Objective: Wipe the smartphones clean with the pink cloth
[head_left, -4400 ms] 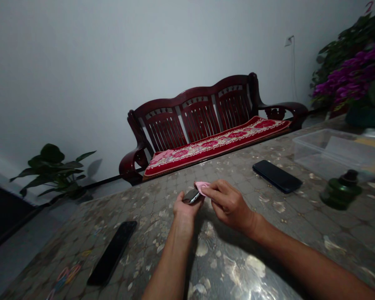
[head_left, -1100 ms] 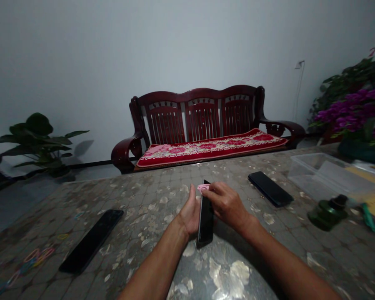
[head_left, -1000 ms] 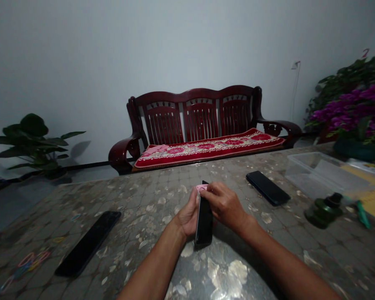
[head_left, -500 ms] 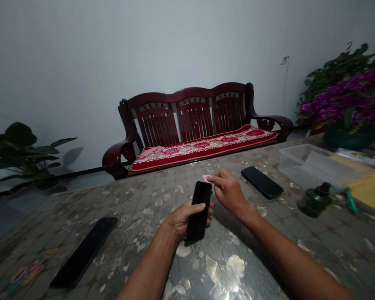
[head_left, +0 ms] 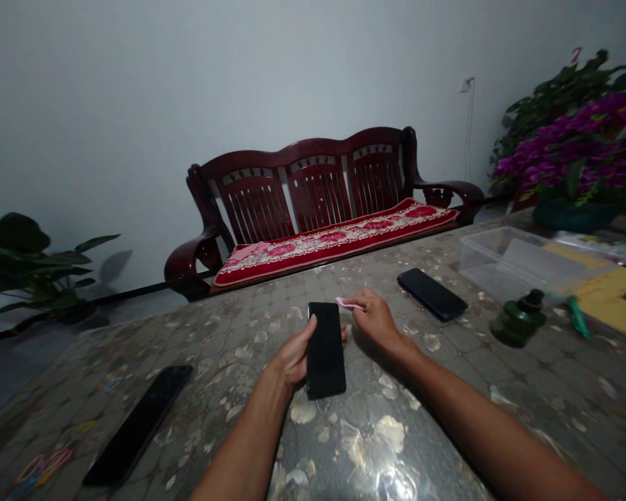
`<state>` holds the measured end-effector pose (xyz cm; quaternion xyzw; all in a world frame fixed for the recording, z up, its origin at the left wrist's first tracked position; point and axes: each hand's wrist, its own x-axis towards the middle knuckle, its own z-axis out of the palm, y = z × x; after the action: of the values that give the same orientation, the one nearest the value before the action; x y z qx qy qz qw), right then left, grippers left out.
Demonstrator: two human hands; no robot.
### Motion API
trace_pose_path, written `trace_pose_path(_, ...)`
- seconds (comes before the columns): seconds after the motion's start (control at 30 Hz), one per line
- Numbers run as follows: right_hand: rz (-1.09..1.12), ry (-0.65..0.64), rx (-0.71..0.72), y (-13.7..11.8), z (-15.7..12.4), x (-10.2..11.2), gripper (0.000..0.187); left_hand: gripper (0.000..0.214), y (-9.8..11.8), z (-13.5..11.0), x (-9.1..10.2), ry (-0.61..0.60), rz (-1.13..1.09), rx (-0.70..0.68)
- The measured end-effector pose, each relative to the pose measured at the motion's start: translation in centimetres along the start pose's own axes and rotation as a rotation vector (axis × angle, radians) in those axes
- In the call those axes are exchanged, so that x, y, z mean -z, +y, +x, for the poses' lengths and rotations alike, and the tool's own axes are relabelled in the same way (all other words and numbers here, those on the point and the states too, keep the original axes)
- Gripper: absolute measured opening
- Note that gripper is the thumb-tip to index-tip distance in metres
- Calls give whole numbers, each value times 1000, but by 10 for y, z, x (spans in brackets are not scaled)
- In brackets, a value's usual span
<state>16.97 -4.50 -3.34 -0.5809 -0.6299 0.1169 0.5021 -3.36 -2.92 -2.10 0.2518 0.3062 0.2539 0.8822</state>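
Note:
A black smartphone (head_left: 326, 355) with a dark screen is in my left hand (head_left: 293, 356), gripped by its long sides with the thumb along the left edge and fingertips showing at the right. Just to the right of the phone's top, my right hand (head_left: 378, 319) pinches a small pink piece, perhaps a cloth or pad (head_left: 348, 303), apart from the screen. A second phone (head_left: 432, 293) lies beyond my right hand. Another dark phone (head_left: 140, 424) lies on the table at the left.
On the patterned table (head_left: 224, 417) stand a green bottle (head_left: 519, 321) and a clear plastic box (head_left: 495, 261) at the right, near a green object (head_left: 578, 319) and yellow sheet (head_left: 618, 299). Colourful bands (head_left: 46, 467) lie at front left. A wooden bench (head_left: 318, 181) stands behind.
The phone in my left hand has turned to face me more squarely, and my left thumb has moved from across the screen to its left edge. My right hand still holds the pink piece.

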Motion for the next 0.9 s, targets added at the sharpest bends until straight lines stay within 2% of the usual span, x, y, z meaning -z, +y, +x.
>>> trace_pose_path(0.17, -89, -88, 122, -11, -13, -8, 37, 65, 4, 5, 6, 84, -81, -11)
trace_pose_path(0.3, -188, -176, 250, -20, -22, -11, 28, 51, 5, 9, 10, 202, -34, -44)
trace_pose_path(0.4, -275, -209, 305, -21, -26, -12, 27, 31, 5, 11, 11, 259, 13, -204)
trace_pose_path(0.43, -296, -218, 317, -21, -27, -12, 27, 31, 5, 11, 11, 259, 27, -269)
trace_pose_path(0.53, -350, -251, 343, -20, -28, -13, 24, 50, 4, 10, 9, 243, 68, -403)
trace_pose_path(0.67, -380, -306, 403, -20, -31, -14, 22, 73, 3, 8, 9, 297, 128, -458)
trace_pose_path(0.77, -398, -334, 420, -21, -33, -14, 22, 70, 1, 11, 12, 348, 161, -502)
trace_pose_path(0.9, -406, -377, 435, -24, -34, -15, 23, 59, 0, 17, 19, 479, 223, -526)
